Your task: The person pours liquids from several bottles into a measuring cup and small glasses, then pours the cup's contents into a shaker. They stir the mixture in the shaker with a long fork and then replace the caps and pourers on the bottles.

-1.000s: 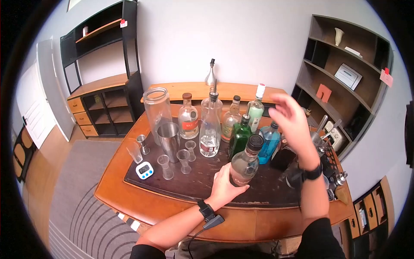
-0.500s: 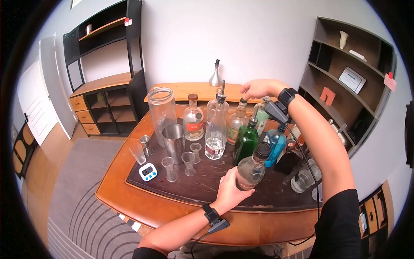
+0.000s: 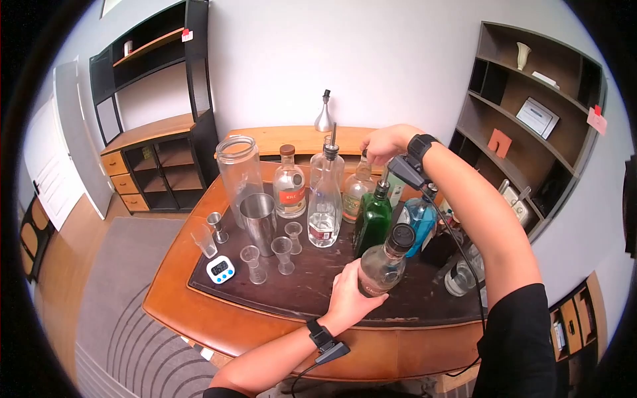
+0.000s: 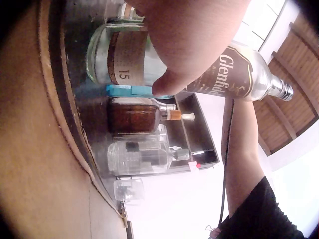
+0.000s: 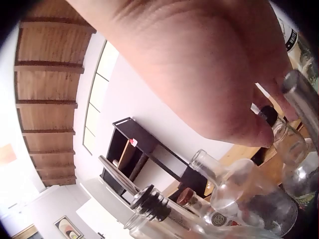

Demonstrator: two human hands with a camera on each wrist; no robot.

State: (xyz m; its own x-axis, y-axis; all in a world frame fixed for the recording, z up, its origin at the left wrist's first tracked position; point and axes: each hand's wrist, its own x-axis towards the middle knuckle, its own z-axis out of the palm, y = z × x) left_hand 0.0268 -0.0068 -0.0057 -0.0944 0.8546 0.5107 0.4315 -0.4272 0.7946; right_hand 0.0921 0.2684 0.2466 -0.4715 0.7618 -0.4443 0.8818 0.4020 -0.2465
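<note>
At twelve o'clock from the Glenfiddich bottle (image 3: 383, 266), the right hand (image 3: 393, 143) has come in from the right to the black-capped clear bottle (image 3: 357, 192), so the work seems to take in a second bottle. Its wrist arches over and its fingers bend at the cap (image 5: 268, 115); I cannot tell whether they grip. At five o'clock on the desk (image 3: 391, 345), the left hand (image 3: 352, 302) curls round the Glenfiddich bottle's body.

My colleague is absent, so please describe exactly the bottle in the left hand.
Near the front edge of the brown table, the left hand grips a bottle. It bears a brown "Glenf..." label; its glass is clear, unlike the green bottle and blue bottle behind.
</note>
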